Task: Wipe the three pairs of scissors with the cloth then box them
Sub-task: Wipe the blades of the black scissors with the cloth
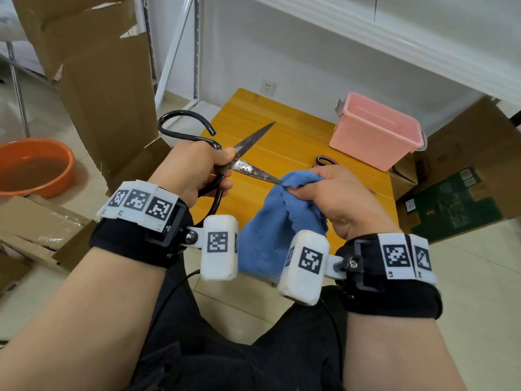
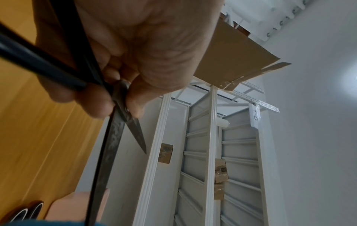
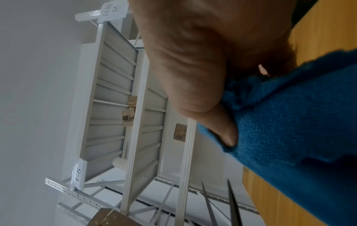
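My left hand (image 1: 207, 167) grips large black-handled iron scissors (image 1: 248, 153) near the pivot, above the wooden table (image 1: 284, 122). The blades are spread apart. In the left wrist view the fingers (image 2: 96, 99) pinch the scissors (image 2: 114, 137) just behind the blades. My right hand (image 1: 329, 190) holds a blue cloth (image 1: 270, 221) folded round the tip of the lower blade; in the right wrist view the thumb (image 3: 218, 122) presses into the cloth (image 3: 289, 122). A second pair of scissors (image 1: 324, 160), with striped handles, lies on the table behind my right hand, mostly hidden. The empty pink box (image 1: 377, 128) stands at the table's back right.
An orange basin (image 1: 33, 167) with water sits on the floor at left. Tall cardboard (image 1: 98, 80) stands beside the table's left edge, with flat cardboard (image 1: 33, 227) on the floor. Cardboard boxes (image 1: 456, 187) crowd the right side. White shelving (image 1: 366, 38) rises behind the table.
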`<move>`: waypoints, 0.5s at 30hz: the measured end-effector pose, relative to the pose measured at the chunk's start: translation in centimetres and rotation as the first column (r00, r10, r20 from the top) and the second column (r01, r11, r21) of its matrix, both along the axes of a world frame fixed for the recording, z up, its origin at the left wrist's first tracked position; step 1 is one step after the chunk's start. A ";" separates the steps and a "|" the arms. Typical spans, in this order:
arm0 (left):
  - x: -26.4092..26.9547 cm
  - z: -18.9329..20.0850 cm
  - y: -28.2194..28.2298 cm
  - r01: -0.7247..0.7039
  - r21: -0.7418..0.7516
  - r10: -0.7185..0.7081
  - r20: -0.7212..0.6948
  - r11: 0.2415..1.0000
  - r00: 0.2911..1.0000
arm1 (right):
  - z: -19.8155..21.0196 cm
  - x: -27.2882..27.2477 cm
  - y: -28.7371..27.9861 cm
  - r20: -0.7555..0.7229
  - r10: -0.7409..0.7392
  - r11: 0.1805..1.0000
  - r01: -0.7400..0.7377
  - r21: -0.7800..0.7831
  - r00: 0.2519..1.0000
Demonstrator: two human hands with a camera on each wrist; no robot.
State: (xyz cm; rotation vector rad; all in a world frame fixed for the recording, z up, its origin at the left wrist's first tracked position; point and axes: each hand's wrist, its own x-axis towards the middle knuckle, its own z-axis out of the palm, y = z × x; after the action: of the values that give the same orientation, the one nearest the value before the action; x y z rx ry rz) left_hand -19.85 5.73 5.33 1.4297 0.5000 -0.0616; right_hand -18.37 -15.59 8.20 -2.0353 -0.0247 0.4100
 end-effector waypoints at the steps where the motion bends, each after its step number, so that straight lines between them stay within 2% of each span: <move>1: 0.0 -0.1 0.1 -0.006 -0.020 0.005 -0.009 1.000 1.000 | 0.0 0.1 -0.3 0.013 -0.032 0.999 0.032 0.022 0.999; 4: 0.0 -0.3 0.7 -0.014 -0.067 0.012 -0.038 0.998 0.999 | 0.2 0.6 -1.3 0.065 -0.125 0.992 0.123 0.037 0.990; 8: -0.2 -0.5 0.4 0.051 -0.089 -0.056 -0.049 0.995 0.997 | -0.1 0.9 -1.2 0.108 -0.163 0.986 0.158 0.049 0.981; 15: -0.4 -0.3 -0.2 0.146 -0.015 -0.145 0.035 0.989 0.989 | -1.1 1.3 -0.1 0.202 -0.205 0.978 0.206 0.014 0.958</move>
State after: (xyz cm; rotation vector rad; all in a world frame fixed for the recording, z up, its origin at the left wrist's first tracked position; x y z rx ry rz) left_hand -20.24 5.54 5.01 1.4466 0.3657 -0.1582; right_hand -17.11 -15.66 7.12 -2.0551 0.0637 0.0713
